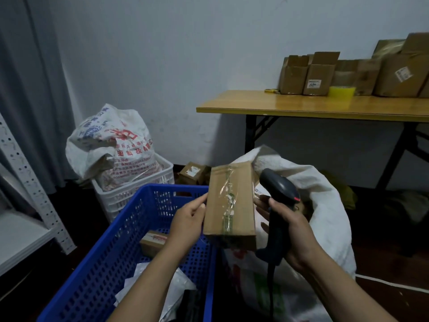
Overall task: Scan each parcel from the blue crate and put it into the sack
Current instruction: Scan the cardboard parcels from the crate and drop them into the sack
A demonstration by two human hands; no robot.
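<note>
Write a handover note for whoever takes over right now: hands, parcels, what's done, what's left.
Left hand holds the cardboard parcel by its left edge, between blue crate and sack.
Right hand grips the scanner beside the parcel.
Crate holds a small box and white bags.
Done: parcel out of the crate; whether it is scanned cannot be told.
Left: put it in the open sack, then the rest.

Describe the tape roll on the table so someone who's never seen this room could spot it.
Find the wooden table on the right side of the room. Brown cardboard boxes line its back; the tape roll stands just in front of them. It alone is round and translucent yellow.
</note>
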